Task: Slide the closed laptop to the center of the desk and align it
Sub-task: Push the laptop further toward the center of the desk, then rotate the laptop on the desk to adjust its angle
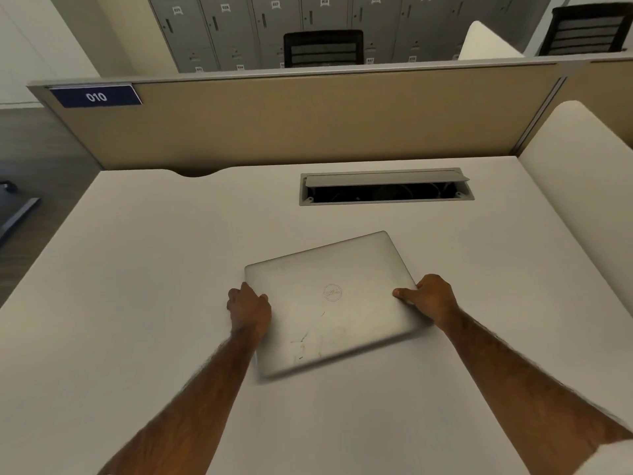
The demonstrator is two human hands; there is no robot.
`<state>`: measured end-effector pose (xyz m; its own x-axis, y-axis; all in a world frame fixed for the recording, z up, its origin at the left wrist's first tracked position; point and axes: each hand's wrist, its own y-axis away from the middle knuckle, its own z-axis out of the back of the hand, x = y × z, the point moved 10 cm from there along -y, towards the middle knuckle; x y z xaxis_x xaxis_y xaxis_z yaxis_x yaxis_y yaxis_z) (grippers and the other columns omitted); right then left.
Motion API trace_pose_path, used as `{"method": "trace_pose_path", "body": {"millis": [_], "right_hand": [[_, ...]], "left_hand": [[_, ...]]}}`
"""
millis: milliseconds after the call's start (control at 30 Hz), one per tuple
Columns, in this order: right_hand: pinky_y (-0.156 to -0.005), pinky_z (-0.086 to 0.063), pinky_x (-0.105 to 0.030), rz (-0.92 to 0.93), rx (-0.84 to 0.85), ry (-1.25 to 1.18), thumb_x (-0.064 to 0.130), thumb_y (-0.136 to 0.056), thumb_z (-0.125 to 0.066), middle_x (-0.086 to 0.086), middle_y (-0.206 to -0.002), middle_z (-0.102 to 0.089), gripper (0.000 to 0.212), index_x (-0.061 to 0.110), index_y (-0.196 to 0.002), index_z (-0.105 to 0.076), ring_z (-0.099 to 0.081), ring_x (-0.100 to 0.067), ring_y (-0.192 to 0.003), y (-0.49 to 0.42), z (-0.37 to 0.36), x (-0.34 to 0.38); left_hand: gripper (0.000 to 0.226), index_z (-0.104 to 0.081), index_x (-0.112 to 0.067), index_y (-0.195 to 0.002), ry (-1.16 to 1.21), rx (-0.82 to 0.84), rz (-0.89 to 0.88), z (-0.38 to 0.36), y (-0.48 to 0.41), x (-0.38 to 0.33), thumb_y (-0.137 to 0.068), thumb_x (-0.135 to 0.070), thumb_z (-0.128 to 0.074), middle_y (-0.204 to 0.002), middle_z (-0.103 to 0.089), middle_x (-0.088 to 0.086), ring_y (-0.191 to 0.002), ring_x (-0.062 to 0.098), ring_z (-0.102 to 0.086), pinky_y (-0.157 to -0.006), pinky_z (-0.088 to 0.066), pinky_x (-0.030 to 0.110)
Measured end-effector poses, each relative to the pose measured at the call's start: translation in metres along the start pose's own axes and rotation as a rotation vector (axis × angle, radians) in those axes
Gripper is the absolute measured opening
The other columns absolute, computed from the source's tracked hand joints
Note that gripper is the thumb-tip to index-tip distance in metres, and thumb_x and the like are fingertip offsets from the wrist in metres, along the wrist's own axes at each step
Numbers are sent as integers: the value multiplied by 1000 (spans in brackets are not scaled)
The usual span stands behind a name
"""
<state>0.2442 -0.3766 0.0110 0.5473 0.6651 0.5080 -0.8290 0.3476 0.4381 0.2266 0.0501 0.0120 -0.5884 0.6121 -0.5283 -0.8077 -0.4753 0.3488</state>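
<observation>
A closed silver laptop [334, 301] with a round logo on its lid lies flat on the white desk [137, 286], near the middle. It is skewed, with its far right corner turned away from me. My left hand [249, 308] grips its left edge, thumb on the lid. My right hand [430, 298] holds its right edge, thumb lying on the lid. The near edge of the laptop looks blurred.
An open grey cable hatch [385, 187] is set into the desk behind the laptop. A tan partition [308, 121] with a blue "010" sign [96, 96] closes the far side. A white side panel [582, 186] bounds the right. Chairs and lockers stand beyond.
</observation>
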Motion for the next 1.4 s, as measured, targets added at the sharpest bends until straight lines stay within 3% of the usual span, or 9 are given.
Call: {"method": "trace_pose_path", "body": {"millis": [267,400,500,600,733,900,1067,1267,1400], "right_hand": [[-69,-45,-34,-12,-31,-17,46,-76,-79,-18,-92,-66,47,4,-82,-58,-64,-36,-88,20,1,-10],[-82,-52,-42,-158,-112,-129,44,-77,-79,-28,-116,-62,64,-7,-111,-62,-62,-45,-108,37,1,-31],[-89,-58,-50,-296,-161,-327,37,-75,-83,-28,-125,-59,71,-6,-123,-53,-64,-46,-107,58,-5,-45],[-78,-62,-54,-430,-174,-673,26,-75,-86,-27,-125,-61,68,-5,-124,-49,-68,-42,-98,79,-22,-52],[-79,-61,-60,-542,-120,-989,20,-79,-83,-28,-129,-59,69,-1,-130,-42,-69,-42,-94,103,-58,-39],[-85,-58,-62,-555,-139,-1109,14,-82,-79,-21,-137,-52,63,10,-125,-34,-61,-41,-116,115,-82,-21],[-81,-59,-63,-541,-160,-1034,10,-80,-75,-20,-137,-47,56,14,-114,-30,-57,-40,-119,107,-81,-18],[-72,-61,-61,-469,-174,-831,6,-79,-74,-24,-133,-48,58,7,-119,-32,-60,-42,-110,89,-73,-17],[-87,-57,-63,-420,-157,-676,8,-78,-74,-28,-136,-47,66,-1,-128,-33,-57,-47,-116,72,-63,-10]], "left_hand": [[48,-44,-8,-131,-169,90,-128,6,13,4,-93,-37,-54,-132,-42,13,-129,36,-44,-97,-48,52],[51,-45,-11,-129,-240,117,-181,14,-6,-8,-89,-40,-60,-133,-39,12,-127,37,-45,-94,-50,53],[62,-40,-12,-143,-279,162,-250,13,-28,-23,-91,-38,-60,-149,-33,13,-137,39,-38,-105,-44,52],[74,-28,-14,-155,-390,236,-357,4,-41,-43,-93,-41,-58,-162,-23,9,-147,36,-28,-117,-33,48],[73,-33,-18,-153,-487,306,-438,-8,-49,-65,-91,-46,-57,-154,-38,10,-143,35,-35,-114,-37,50],[65,-43,-21,-146,-529,294,-436,-10,-55,-71,-89,-48,-57,-146,-44,9,-135,34,-42,-108,-40,48],[63,-44,-23,-144,-521,301,-417,-12,-61,-71,-88,-47,-59,-145,-45,8,-135,33,-41,-108,-40,48],[60,-47,-23,-141,-515,308,-362,-4,-56,-55,-86,-46,-61,-140,-47,7,-132,33,-44,-107,-43,49],[57,-48,-21,-139,-516,267,-337,3,-45,-44,-88,-44,-60,-138,-48,8,-131,32,-45,-104,-44,47]]}}
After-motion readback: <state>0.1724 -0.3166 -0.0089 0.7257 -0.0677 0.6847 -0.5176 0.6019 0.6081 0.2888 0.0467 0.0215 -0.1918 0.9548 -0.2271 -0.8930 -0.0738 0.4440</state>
